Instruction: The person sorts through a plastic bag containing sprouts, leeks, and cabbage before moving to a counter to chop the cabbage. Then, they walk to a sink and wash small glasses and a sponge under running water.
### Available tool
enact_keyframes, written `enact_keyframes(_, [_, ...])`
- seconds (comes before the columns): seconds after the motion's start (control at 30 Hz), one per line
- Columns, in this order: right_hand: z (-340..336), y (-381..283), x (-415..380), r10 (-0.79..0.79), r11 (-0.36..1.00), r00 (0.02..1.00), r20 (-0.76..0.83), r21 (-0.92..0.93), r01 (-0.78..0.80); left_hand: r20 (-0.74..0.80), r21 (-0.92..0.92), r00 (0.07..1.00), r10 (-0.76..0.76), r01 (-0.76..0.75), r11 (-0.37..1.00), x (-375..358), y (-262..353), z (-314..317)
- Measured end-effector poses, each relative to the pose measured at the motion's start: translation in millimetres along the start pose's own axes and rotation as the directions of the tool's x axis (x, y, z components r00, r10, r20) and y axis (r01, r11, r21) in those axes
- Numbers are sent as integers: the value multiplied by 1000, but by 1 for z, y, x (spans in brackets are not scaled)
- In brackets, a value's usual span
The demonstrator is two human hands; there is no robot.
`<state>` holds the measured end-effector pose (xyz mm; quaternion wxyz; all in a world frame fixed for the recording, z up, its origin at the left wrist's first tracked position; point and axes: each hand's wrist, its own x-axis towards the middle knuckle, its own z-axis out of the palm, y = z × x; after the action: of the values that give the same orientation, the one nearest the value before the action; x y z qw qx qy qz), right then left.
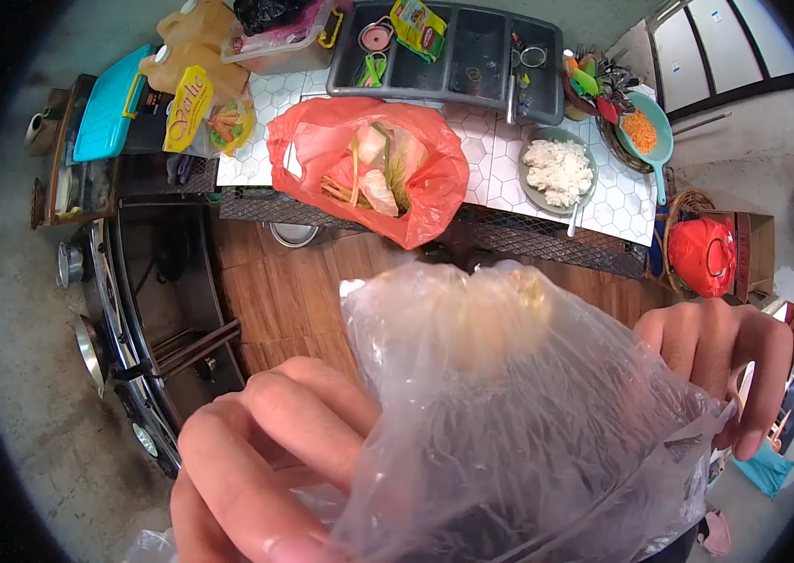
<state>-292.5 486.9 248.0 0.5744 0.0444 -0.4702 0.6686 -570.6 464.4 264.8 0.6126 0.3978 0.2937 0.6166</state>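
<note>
A clear plastic bag [528, 422] hangs close in front of the camera, with something pale yellow showing blurred through its upper part. At the lower left, my left hand [275, 450] is closed on the bag's side, fingers bent and partly behind the plastic. My right hand [720, 366] pinches the bag's right edge between thumb and fingers. Beyond the bag, on the tiled counter [491, 150], an open red plastic bag [303, 131] holds pale pieces and green stalks. To its right stands a plate of white rice [558, 172] with a spoon handle over the rim.
A grey divided tray [444, 56] lies at the counter's back. Jugs, a yellow-labelled pack [190, 108] and a turquoise lid [113, 101] are at the left. A turquoise pan [645, 131] holds orange shreds at the right. A stove stands at the lower left.
</note>
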Motion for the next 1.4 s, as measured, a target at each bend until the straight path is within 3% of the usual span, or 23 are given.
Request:
enact_keyframes(0.3, [-15, -20, -24, -54, 998, 997, 50, -12, 55, 22, -162, 921, 389, -381, 910, 20, -68, 64])
enact_keyframes(0.37, [-20, -22, -40, -50, 998, 989, -136, -30, 47, 14, -196, 877, 480, -468, 862, 13, -69, 70])
enact_keyframes(0.4, [-36, -12, -52, -97, 995, 987, -132, -1, 98, 11, 87, 913, 408, -407, 909, 0, -79, 45])
enact_keyframes(0.43, [-47, -12, -64, 19, 999, 980, -199, 29, -14, -25, 363, 940, 340, -308, 879, -13, -89, 20])
enact_keyframes(0.47, [-37, -8, -70, 14, 995, 844, -536, -80, -68, 20, 224, 962, 273, -270, 936, -4, -97, 38])
enact_keyframes(0.5, [-65, -11, -80, 100, 961, 784, -613, -145, -236, 75, 86, 973, 217, -223, 971, 12, -108, 58])
enact_keyframes(0.53, [-98, 10, -92, 35, 997, 823, -567, -34, -66, 110, 100, 985, 134, -145, 984, 16, -120, 59])
enact_keyframes(0.57, [-125, 17, -112, 106, 994, 844, -527, 58, -88, 141, 116, 989, 47, -63, 991, 17, -134, 55])
enact_keyframes(0.6, [-120, 30, -119, 146, 989, 724, -675, 73, -132, 153, 173, 987, 48, -75, 982, 21, -147, 56])
enact_keyframes(0.63, [-130, 39, -138, 164, 898, 756, -633, -221, -380, 167, 228, 985, 51, -89, 970, 23, -160, 59])
enact_keyframes(0.67, [-139, 48, -157, 188, 674, 784, -591, -504, -541, 180, 224, 983, 46, -86, 971, 22, -169, 63])
enact_keyframes(0.73, [-133, 72, -183, 330, 635, 692, -642, -392, -665, 184, 222, 982, 49, -90, 971, 20, -187, 67])
enact_keyframes(0.8, [-123, 84, -163, 339, 653, 721, -604, -401, -643, 328, 397, 922, -208, 66, 915, 17, -205, 67])
enact_keyframes(0.83, [-124, 87, -156, 336, 672, 746, -575, -409, -618, 322, 398, 925, -203, 63, 915, 14, -212, 68])
enact_keyframes(0.9, [-152, 102, -185, 331, 654, 810, -484, -502, -567, 487, 660, 862, -137, -261, 705, 7, -222, 73])
enact_keyframes(1.03, [-160, 107, -217, 341, 498, 830, -440, -664, -557, 303, 789, 953, 27, -267, 554, -5, -218, 65])
enact_keyframes(1.1, [-161, 117, -214, 454, 598, 572, -683, -242, -764, 163, 884, 979, 121, -200, 424, -12, -211, 46])
enact_keyframes(1.17, [-137, 108, -173, 520, 627, 728, -446, -380, -680, -12, 953, 986, 169, -39, 301, -25, -201, 31])
enact_keyframes(1.23, [-131, 121, -185, 430, 464, 843, -322, -723, -512, -224, 866, 974, 31, 185, 464, -55, -211, 7])
enact_keyframes(1.3, [-136, 190, -233, 532, 447, 749, -395, -621, -644, -364, 630, 923, -127, 345, 696, -101, -231, -24])
enact_keyframes(1.33, [-111, 195, -215, 461, 492, 830, -314, -688, -533, -378, 630, 918, -121, 350, 694, -119, -223, -30])
enact_keyframes(1.37, [-79, 189, -181, 387, 531, 898, -211, -744, -404, -442, 298, 825, -354, 506, 809, -135, -215, -37])
enact_keyframes(1.4, [-48, 180, -146, 601, 596, 755, -263, -482, -642, -412, -76, 715, -565, 591, 803, -149, -209, -42])
